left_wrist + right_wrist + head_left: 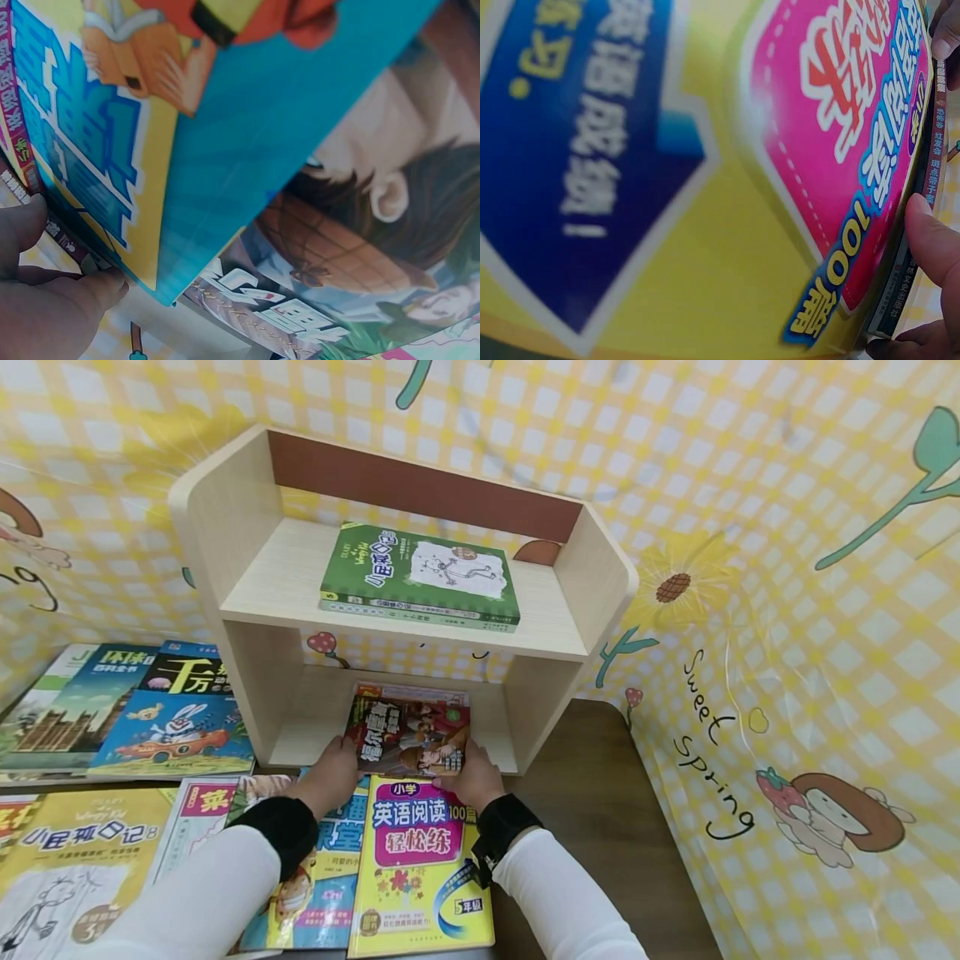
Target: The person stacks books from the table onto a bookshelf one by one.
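On the lower shelf of a small pale wooden bookshelf (pixel 551 693) lies a short stack of books, topped by a dark brown book (pixel 412 731) with an illustrated cover. My left hand (pixel 330 777) grips the stack at its left end, and my right hand (pixel 476 777) holds the right end. Close up in the left wrist view, the thumb and fingers of my left hand (pixel 52 285) pinch by the spines. The right wrist view has my right hand (pixel 934 277) at the other end of the dark spines (pixel 930 169). Just in front lies a yellow English reading book (pixel 420 877).
A green diary comic (pixel 420 572) lies on another book on the upper shelf. Left of the shelf are a rabbit-cover book (pixel 176 718) and a castle-cover book (pixel 82 710). A yellow diary comic (pixel 97 860) lies nearer, and a blue book (pixel 330 893) sits beneath my left arm. Patterned cloth (pixel 750 610) hangs around.
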### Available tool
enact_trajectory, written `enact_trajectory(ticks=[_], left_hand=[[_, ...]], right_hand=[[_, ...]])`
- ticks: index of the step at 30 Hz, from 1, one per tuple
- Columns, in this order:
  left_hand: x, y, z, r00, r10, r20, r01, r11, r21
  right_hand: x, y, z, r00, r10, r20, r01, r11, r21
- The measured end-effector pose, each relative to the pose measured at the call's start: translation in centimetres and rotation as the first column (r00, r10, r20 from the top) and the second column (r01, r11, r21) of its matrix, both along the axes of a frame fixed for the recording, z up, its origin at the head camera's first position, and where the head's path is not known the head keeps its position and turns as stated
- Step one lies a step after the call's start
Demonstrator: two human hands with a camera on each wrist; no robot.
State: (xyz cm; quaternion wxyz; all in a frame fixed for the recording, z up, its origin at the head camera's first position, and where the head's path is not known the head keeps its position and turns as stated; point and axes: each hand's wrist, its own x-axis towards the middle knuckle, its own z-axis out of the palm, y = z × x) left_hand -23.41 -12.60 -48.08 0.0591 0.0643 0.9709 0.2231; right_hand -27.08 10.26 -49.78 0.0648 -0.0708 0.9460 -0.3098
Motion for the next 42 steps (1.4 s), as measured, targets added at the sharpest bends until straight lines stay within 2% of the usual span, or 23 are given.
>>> enact_trajectory(ticks=[1,4,7,8,13,21,28,33,42], left_hand=[[-0.2,-0.1,-0.5,1.000,-0.003,-0.027,0.003,1.000,-0.007],[-0.6,-0.3,-0.9,1.000,0.005,-0.026,-0.005,1.000,-0.008],[-0.7,-0.2,-0.6,1.000,0.020,-0.003,-0.020,1.000,-0.008],[-0.7,-0.1,-0.2,0.999,0.025,0.025,-0.025,1.000,-0.004],[-0.9,-0.2,0.1,0.997,0.055,0.051,-0.054,0.998,-0.036],[-1.4,-0.6,0.1,0.998,0.035,0.058,-0.030,0.996,-0.078],[-1.9,-0.6,0.0,0.997,0.027,0.069,-0.020,0.995,-0.094],[-2.4,-0.5,-0.2,0.996,0.041,0.081,-0.031,0.992,-0.122],[-2.6,-0.4,0.1,0.990,0.073,0.117,-0.062,0.994,-0.094]], right_hand=[[-0.1,0.0,-0.1,1.000,-0.006,0.001,0.006,1.000,0.007],[-0.5,-0.2,-0.1,0.999,-0.034,0.008,0.034,0.999,0.031],[-0.7,-0.4,-0.1,0.998,-0.064,0.016,0.063,0.997,0.046],[-0.7,-0.4,-0.1,0.997,-0.072,0.017,0.071,0.996,0.046],[-0.9,-0.8,-0.2,0.996,-0.081,0.024,0.080,0.995,0.057],[-1.4,-1.3,-0.7,0.995,-0.095,-0.044,0.098,0.993,0.070],[-1.9,-1.5,-1.1,0.992,-0.113,-0.061,0.119,0.989,0.092],[-2.1,-1.6,-1.0,0.991,-0.111,-0.077,0.119,0.987,0.109],[-2.4,-1.7,-0.7,0.992,-0.113,-0.062,0.118,0.989,0.084]])
